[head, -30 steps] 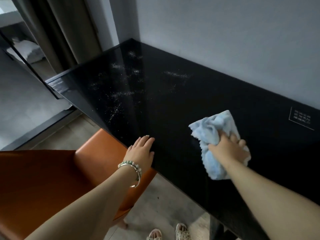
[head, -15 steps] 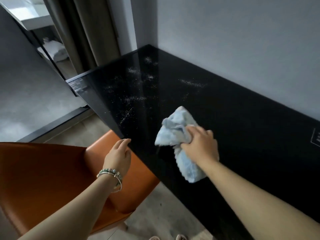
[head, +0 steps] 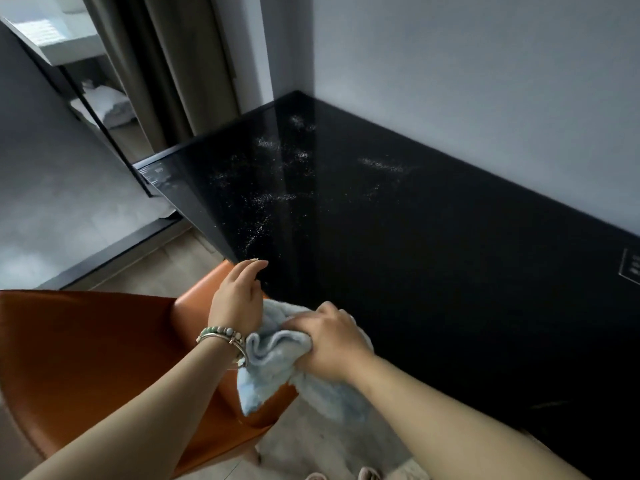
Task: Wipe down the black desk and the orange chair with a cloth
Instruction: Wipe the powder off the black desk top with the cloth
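ahead of right hand (head: 332,344): bare desk (head: 433,271) top is seen up to the wall (head: 485,98), dusted with white specks (head: 263,199) | to its left: passage is blocked by the left hand (head: 237,299), the gap being filled by the cloth (head: 270,372) | below left hand: room is taken by the orange chair (head: 104,358) | far ahead-left: way is closed by a curtain (head: 162,64)

Crumpled pale-blue cloth (head: 273,362) hangs off the near edge of the dust-speckled black desk (head: 433,271), over the orange chair (head: 86,358)
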`<state>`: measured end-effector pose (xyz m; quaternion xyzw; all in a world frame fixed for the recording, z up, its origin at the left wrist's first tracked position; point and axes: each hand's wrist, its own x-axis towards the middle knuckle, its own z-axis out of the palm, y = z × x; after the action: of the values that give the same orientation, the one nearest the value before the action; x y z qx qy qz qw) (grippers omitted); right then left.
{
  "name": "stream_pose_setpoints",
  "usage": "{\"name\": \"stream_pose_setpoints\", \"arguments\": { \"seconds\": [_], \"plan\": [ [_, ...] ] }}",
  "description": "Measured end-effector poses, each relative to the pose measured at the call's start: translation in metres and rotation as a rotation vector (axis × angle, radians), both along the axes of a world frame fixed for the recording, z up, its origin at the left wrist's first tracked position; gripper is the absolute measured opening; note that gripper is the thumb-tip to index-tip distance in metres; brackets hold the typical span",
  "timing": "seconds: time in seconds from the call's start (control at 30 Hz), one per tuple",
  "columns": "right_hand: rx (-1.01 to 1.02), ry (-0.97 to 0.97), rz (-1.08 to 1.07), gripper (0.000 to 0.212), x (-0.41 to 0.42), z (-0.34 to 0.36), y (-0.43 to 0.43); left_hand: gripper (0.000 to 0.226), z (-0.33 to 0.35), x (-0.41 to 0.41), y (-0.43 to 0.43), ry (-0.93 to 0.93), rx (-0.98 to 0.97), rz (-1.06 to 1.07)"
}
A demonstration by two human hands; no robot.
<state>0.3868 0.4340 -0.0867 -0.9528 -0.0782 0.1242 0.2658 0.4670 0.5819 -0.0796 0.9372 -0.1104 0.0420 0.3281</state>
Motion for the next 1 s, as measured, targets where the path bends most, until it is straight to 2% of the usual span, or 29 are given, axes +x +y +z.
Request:
{"name": "stream_pose_setpoints", "arguments": {
  "seconds": [0.07,0.13,0.17,0.23,0.3,0.37,0.43,0.5,0.57,0.63,0.73,0.77,0.83,0.93,1.0],
  "plan": [
    [-0.039,-0.216,-0.158,0.032,-0.008,0.008,-0.024,0.038,0.001,-0.001,-0.010,0.009,-0.024,-0.045],
    [-0.142,-0.297,-0.417,0.036,-0.018,0.016,-0.061,0.038,0.000,-0.006,-0.024,-0.001,-0.011,-0.106],
    [-0.220,-0.250,-0.541,0.039,-0.024,0.019,-0.083,0.038,-0.002,-0.011,-0.033,0.004,0.006,-0.148],
    [-0.367,-0.025,-0.720,0.044,-0.044,0.018,-0.121,0.040,-0.006,-0.022,-0.053,0.046,0.071,-0.243],
    [-0.389,0.124,-0.742,0.041,-0.072,0.009,-0.137,0.043,-0.013,-0.037,-0.074,0.101,0.165,-0.324],
    [-0.376,0.097,-0.583,0.038,-0.090,-0.004,-0.126,0.046,-0.019,-0.050,-0.088,0.148,0.237,-0.376],
    [-0.237,0.066,-0.391,0.034,-0.109,-0.004,-0.125,0.046,-0.019,-0.067,-0.112,0.175,0.272,-0.422],
    [-0.091,0.112,-0.296,0.034,-0.107,0.006,-0.127,0.043,-0.017,-0.072,-0.120,0.196,0.200,-0.434],
    [-0.031,0.055,-0.401,0.043,-0.121,0.013,-0.158,0.040,-0.017,-0.087,-0.139,0.168,0.111,-0.409],
    [-0.048,-0.090,-0.625,0.052,-0.139,0.016,-0.206,0.040,-0.019,-0.105,-0.160,0.128,0.077,-0.368],
    [-0.195,-0.290,-0.824,0.047,-0.171,0.022,-0.290,0.044,-0.028,-0.136,-0.191,0.171,0.164,-0.347],
    [-0.252,-0.300,-0.867,0.043,-0.181,0.022,-0.318,0.046,-0.031,-0.145,-0.201,0.193,0.211,-0.342],
    [-0.371,-0.137,-0.927,0.040,-0.198,0.017,-0.372,0.049,-0.038,-0.165,-0.218,0.232,0.284,-0.313],
    [-0.397,0.228,-0.959,0.056,-0.210,0.003,-0.410,0.051,-0.044,-0.192,-0.234,0.252,0.329,-0.269],
    [-0.420,0.232,-0.926,0.054,-0.209,-0.005,-0.394,0.050,-0.046,-0.204,-0.235,0.263,0.321,-0.237]
  ]
}}
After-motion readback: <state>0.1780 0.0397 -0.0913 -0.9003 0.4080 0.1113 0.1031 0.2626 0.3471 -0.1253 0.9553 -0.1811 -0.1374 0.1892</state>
